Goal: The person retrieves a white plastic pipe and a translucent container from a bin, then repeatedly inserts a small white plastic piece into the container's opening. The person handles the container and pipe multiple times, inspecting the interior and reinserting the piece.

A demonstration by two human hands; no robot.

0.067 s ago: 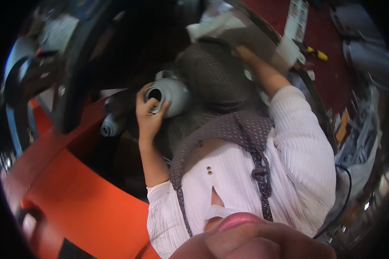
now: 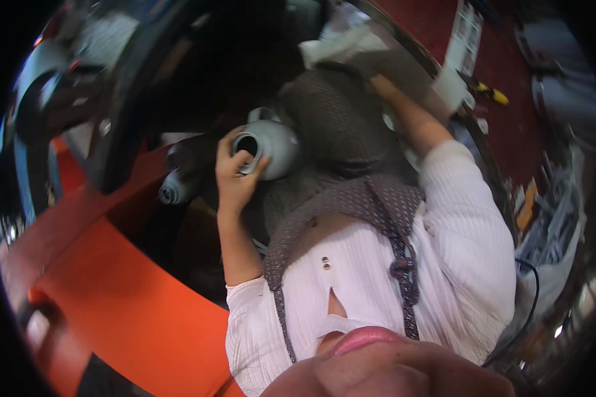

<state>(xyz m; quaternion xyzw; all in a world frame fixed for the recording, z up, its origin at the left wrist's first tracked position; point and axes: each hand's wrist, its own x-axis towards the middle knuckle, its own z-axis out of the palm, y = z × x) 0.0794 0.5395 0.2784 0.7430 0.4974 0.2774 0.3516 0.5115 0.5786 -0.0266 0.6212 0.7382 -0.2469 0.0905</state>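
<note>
My left hand [image 2: 240, 178] grips a rounded, hollow grey plastic part [image 2: 281, 149] by its round collar. The fingers wrap round the rim, and one reaches over the dark opening. A second, smaller ring sticks out from the part's far side. It is held beside my thigh, over the dark trousers [image 2: 331, 119]. My right arm stretches away past the knee to my right hand [image 2: 380, 86], by a brownish board-like panel [image 2: 404, 69]. The right fingers are blurred and mostly hidden, so what they touch cannot be made out.
A smaller grey ribbed part [image 2: 173, 190] lies left of my left hand. Bright orange panels [image 2: 146, 298] fill the lower left. On the red floor at right lie a yellow-and-black tool [image 2: 491, 94] and a white strip [image 2: 462, 40]. A bag of grey scraps [image 2: 553, 218] stands further right.
The whole view has shifted slightly, so most things appear a little further right. My left hand keeps its grip on the grey part.
</note>
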